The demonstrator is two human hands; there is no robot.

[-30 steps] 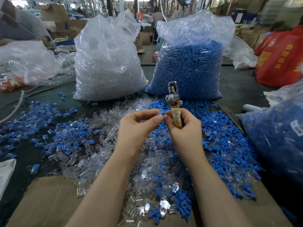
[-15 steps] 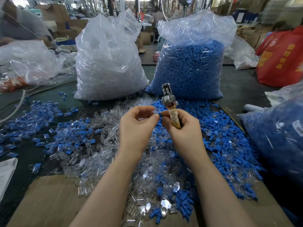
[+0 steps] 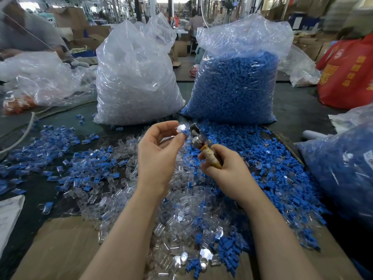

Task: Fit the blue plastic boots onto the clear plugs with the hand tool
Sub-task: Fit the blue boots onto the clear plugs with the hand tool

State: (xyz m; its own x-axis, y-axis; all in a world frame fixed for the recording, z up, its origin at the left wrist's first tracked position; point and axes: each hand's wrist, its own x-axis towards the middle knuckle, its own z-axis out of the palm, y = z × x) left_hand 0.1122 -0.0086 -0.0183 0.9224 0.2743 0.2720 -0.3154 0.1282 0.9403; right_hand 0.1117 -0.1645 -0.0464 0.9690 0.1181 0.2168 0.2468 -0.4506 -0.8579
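Holding: left hand raised over the pile, thumb and fingertips pinching a clear plug with a blue boot at its end
Left hand state: fingers curled, pinched on the plug and boot; other fingers loosely bent
Right hand: right hand wrapped round the handle of the hand tool, fingers curled tight on it
Tool: metal head tilted up and to the left, wrapped tan handle running down into the fist; head tip just beside the blue boot, contact cannot be told
Jaws of tool: too small to tell
Loose parts: mixed pile of clear plugs under both forearms; loose blue boots spread to the right; plugs with blue boots on them scattered to the left
Bags: clear plastic bag of clear plugs back centre-left; clear bag of blue boots just right of it, both upright; another bag of blue parts at right edge
Surface: dark table with cardboard sheet at the near edge
Background: red bag far right, crumpled clear bag far left, blurred workshop behind
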